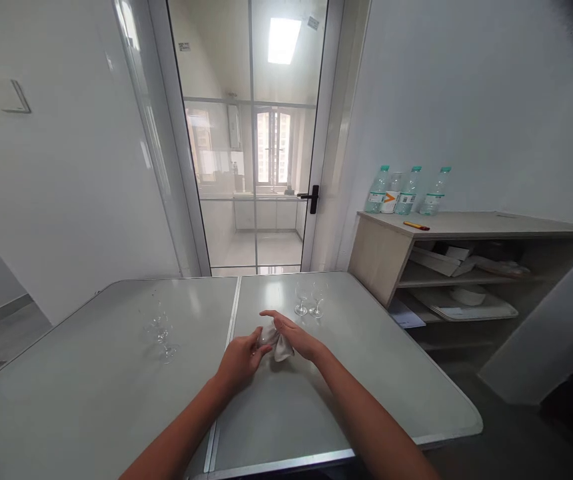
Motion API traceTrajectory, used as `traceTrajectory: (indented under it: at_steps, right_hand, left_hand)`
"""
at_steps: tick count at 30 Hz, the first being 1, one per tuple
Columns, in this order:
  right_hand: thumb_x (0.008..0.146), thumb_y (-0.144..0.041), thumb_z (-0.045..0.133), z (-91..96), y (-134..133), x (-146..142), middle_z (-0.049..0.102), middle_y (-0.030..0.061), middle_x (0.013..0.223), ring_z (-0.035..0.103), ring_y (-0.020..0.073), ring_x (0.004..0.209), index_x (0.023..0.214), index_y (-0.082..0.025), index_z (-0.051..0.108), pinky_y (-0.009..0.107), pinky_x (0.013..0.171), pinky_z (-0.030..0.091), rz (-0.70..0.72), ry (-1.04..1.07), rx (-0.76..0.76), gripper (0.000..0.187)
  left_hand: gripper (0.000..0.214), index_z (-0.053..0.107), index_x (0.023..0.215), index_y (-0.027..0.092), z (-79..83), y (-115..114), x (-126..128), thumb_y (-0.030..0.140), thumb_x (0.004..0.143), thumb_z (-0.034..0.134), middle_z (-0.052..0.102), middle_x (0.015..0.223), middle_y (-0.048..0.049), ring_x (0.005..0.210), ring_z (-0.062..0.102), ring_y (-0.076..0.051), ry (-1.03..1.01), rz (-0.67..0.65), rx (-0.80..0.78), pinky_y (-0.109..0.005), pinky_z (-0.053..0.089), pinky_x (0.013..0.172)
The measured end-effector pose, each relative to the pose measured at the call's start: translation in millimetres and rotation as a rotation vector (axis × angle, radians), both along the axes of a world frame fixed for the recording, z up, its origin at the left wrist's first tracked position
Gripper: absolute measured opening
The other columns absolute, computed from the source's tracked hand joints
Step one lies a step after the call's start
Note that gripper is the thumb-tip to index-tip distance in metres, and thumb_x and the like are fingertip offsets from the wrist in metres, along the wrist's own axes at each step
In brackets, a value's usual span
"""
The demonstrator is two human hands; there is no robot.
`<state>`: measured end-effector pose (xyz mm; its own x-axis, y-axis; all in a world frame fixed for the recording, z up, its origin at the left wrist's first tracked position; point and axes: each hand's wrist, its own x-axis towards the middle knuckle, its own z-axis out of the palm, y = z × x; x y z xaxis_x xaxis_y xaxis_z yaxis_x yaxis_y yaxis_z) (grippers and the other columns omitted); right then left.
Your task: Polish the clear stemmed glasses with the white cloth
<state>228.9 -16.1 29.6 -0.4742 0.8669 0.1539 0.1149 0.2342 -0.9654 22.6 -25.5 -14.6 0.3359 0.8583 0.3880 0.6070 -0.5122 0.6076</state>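
Above the middle of the table, my left hand is closed around a clear glass, only partly visible between the hands. A white cloth hangs from my right hand, which presses it against the glass; the right fingers reach over the top. Behind my hands, two small clear stemmed glasses, one on the left and one on the right, stand upright near the table's far edge. More stemmed glasses stand on the left half; their outlines overlap.
The grey table has a metal strip down its middle. A wooden shelf unit adjoins its right side, with several plastic bottles and a yellow-orange cutter-like object on top. Beyond the table is a glass door.
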Motion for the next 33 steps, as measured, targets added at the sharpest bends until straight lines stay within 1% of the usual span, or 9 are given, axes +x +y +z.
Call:
traceTrajectory:
  at_steps: [5,8,10,15,19,23,25,29,33]
  right_hand:
    - [0.095,-0.074,0.038,-2.9,1.1,-4.8,0.051,0.0041,0.147,0.048,0.0265,0.131,0.144,-0.035,0.053,0.046,0.113,0.034,-0.036,0.023,-0.019,0.064]
    - [0.095,-0.073,0.04,-2.1,1.1,-5.2,0.045,0.0017,0.154,0.038,0.025,0.142,0.143,-0.036,0.054,0.044,0.12,0.024,-0.057,0.052,-0.009,0.062]
    - [0.094,-0.075,0.038,-0.8,0.9,-3.3,0.049,0.0038,0.149,0.045,0.0254,0.135,0.142,-0.034,0.055,0.043,0.116,0.03,-0.036,0.064,-0.04,0.065]
    - [0.094,-0.077,0.037,0.5,1.8,3.0,0.064,0.0049,0.104,0.056,0.0195,0.087,0.138,-0.028,0.056,0.035,0.084,0.047,0.041,0.101,-0.13,0.069]
    - [0.096,-0.071,0.04,-0.1,0.8,3.2,0.053,-0.0004,0.078,0.047,0.0162,0.068,0.136,-0.025,0.055,0.028,0.065,0.04,0.057,0.172,-0.129,0.063]
    - [0.096,-0.06,0.053,2.2,-2.0,4.0,0.051,-0.0015,0.077,0.043,0.0145,0.066,0.137,-0.024,0.054,0.026,0.062,0.034,0.12,0.241,-0.063,0.054]
    - [0.093,-0.053,0.06,3.6,-2.0,5.6,0.052,-0.0016,0.08,0.043,0.014,0.067,0.139,-0.024,0.052,0.026,0.063,0.033,0.15,0.263,-0.067,0.055]
    - [0.091,-0.043,0.056,5.4,1.5,11.8,0.056,0.0014,0.084,0.05,0.0167,0.074,0.144,-0.02,0.05,0.027,0.068,0.037,0.181,0.397,-0.138,0.058]
    - [0.076,-0.027,0.058,6.5,4.4,21.4,0.061,0.0022,0.085,0.054,0.0185,0.077,0.15,-0.019,0.044,0.028,0.071,0.041,0.268,0.414,-0.179,0.075]
  left_hand:
    - [0.051,0.058,0.14,0.018,-11.9,2.0,-5.8,0.046,0.098,0.054,0.075,0.083,-0.0083,0.067,0.069,-0.02,0.327,0.121,0.264,-0.026,0.043,0.06]
    - [0.052,0.06,0.139,0.018,-14.5,4.4,-7.6,0.048,0.097,0.055,0.075,0.08,-0.0079,0.064,0.067,-0.019,0.343,0.129,0.294,-0.025,0.042,0.058]
    - [0.052,0.061,0.138,0.018,-13.1,4.7,-7.0,0.048,0.096,0.057,0.075,0.08,-0.0072,0.064,0.066,-0.019,0.275,0.105,0.256,-0.026,0.043,0.06]
    - [0.052,0.073,0.111,0.014,-2.2,1.6,2.6,0.06,0.087,0.064,0.061,0.059,0.0009,0.052,0.054,-0.014,-0.152,-0.023,-0.137,-0.024,0.04,0.056]
    - [0.06,0.063,0.079,0.013,3.5,4.9,5.0,0.072,0.084,0.058,0.051,0.055,0.0035,0.036,0.033,-0.005,-0.604,-0.142,-0.738,-0.021,0.023,0.038]
    - [0.055,0.057,0.086,0.016,6.4,12.4,-2.8,0.071,0.084,0.061,0.055,0.062,0.0043,0.035,0.023,-0.001,-0.824,-0.25,-1.208,-0.017,0.016,0.036]
    - [0.054,0.057,0.085,0.016,8.4,12.6,-4.5,0.069,0.084,0.062,0.056,0.061,0.0039,0.034,0.025,-0.001,-0.829,-0.255,-1.195,-0.017,0.017,0.036]
    - [0.058,0.053,0.065,0.014,13.6,7.4,-1.6,0.069,0.081,0.066,0.053,0.054,0.0014,0.035,0.034,-0.003,-0.747,-0.204,-0.892,-0.018,0.018,0.036]
    - [0.059,0.056,0.074,0.014,16.1,7.7,-3.7,0.072,0.079,0.065,0.055,0.058,0.0024,0.035,0.03,-0.002,-0.786,-0.243,-1.063,-0.018,0.018,0.036]
